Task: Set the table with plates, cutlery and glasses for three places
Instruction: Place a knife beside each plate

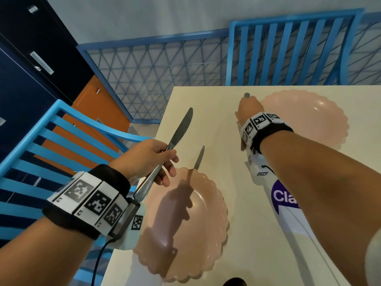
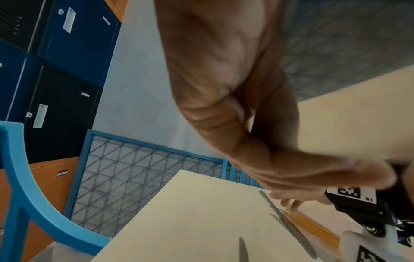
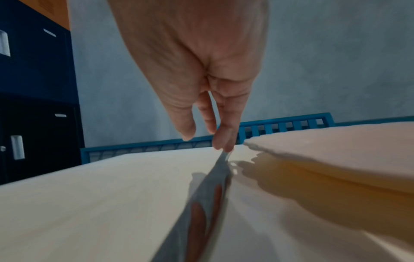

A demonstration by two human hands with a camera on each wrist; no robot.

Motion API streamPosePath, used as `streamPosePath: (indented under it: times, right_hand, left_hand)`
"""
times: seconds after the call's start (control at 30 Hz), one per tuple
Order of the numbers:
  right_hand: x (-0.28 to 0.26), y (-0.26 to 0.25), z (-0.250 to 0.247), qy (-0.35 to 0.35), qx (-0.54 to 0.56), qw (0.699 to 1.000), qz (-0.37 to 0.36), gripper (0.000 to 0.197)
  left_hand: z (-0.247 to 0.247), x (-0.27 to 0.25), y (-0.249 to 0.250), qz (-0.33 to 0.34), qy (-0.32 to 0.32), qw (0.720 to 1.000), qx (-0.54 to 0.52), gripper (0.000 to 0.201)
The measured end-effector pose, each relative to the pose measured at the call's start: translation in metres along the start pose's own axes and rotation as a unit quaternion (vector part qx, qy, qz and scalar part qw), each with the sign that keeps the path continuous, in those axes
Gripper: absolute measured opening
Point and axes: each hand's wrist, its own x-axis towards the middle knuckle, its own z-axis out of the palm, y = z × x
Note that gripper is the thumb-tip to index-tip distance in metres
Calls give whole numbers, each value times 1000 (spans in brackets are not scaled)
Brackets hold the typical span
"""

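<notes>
Dark blue lockers [image 1: 31, 58], orange ones below, stand at the far left against the wall.

Blue slatted chair [image 1: 68, 137], just beside the left edge of the table.

Left hand [image 1: 148, 159]: raised above the table's left edge, fingers and thumb curled round the handle of a table knife [image 1: 175, 139]. Blade points up and away from the person; handle end hangs down toward the wrist band.

Near pink plate [image 1: 208, 223], scalloped rim, on the cream table [image 1: 206, 112] close to the person, partly under the left hand's shadow.

Second knife [image 3: 215, 179]: lies flat on the table just beside the left rim of the far pink plate [image 1: 321, 120], running toward the far edge. Its tip shows past the knuckles in the head view.

Right hand [image 1: 247, 108]: stretched out over this second knife, fingers [image 3: 226, 140] pointing down, tips touching the metal near its far end. Thumb held apart, clear of the knife. Fingers fairly straight, not wrapped around anything.

White sheet with a purple logo [image 1: 286, 203], flat on the table under the right forearm.

Blue chair back [image 1: 288, 52] beyond the far table edge, mesh panel beside it.
</notes>
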Motion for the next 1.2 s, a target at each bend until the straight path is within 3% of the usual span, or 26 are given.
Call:
streamPosePath:
  times: [0.1,0.23,0.3,0.4,0.5,0.67,0.77,0.83,0.9,0.97,1.03,1.13,1.2]
  right_hand:
    - [-19,-8,-11,80,90,991,-52,37]
    - [-92,-37,-33,191,177,915,-309,26]
    - [-138,-52,-42,168,136,885,-412,26]
    - [-188,-67,-42,122,77,861,-487,24]
    - [-214,-70,-41,62,69,883,-461,20]
    - [-255,-64,-35,113,9,863,-492,18]
    - [-291,-64,-24,113,31,845,-522,7]
    - [-317,-60,-16,109,51,838,-532,22]
    - [-341,-50,-8,108,74,832,-539,15]
    - [-362,-27,5,81,118,823,-550,12]
    - [-379,2,22,10,93,826,-556,17]
    - [-396,35,50,-135,-11,833,-536,45]
    - [-405,45,65,-176,-32,833,-524,57]
  left_hand:
    - [0,-7,2,5,1,1000,6,26]
    - [2,-14,-1,15,9,999,43,26]
    - [5,-17,-4,26,6,998,55,26]
    - [10,-27,-3,50,-4,995,83,22]
    - [12,-43,-3,76,-8,988,138,19]
    - [13,-80,-19,146,-64,928,337,20]
    - [15,-102,-47,157,-106,916,354,13]
    - [14,-115,-73,153,-119,917,349,8]
    - [11,-125,-102,151,-117,920,341,16]
    - [9,-132,-129,148,-112,928,323,20]
    - [10,-136,-150,136,-111,929,326,21]
    - [15,-135,-174,126,-103,933,320,20]
    - [23,-132,-185,128,-108,933,320,19]
